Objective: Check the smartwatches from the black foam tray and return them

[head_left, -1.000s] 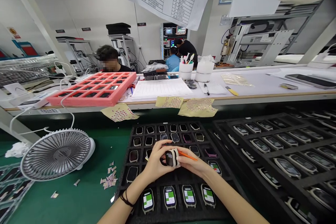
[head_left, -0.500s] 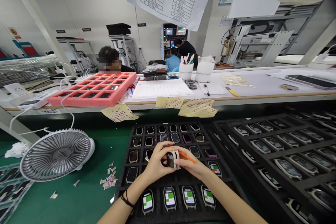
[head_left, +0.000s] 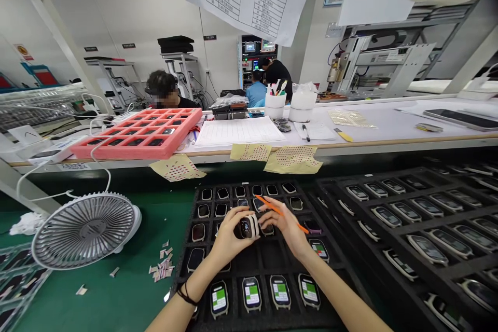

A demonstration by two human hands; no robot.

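A rectangular smartwatch body with dark glass and a white wrap (head_left: 247,227) sits in the left hand (head_left: 228,233), whose fingers curl around it. Its long axis runs roughly crosswise, the white end facing the right hand (head_left: 286,224). That hand, just beside it but apart, is spread, with a slim orange plastic pick (head_left: 278,212) held across its fingers. Below them lies a black foam tray (head_left: 264,254) of watches, on a green bench (head_left: 116,301).
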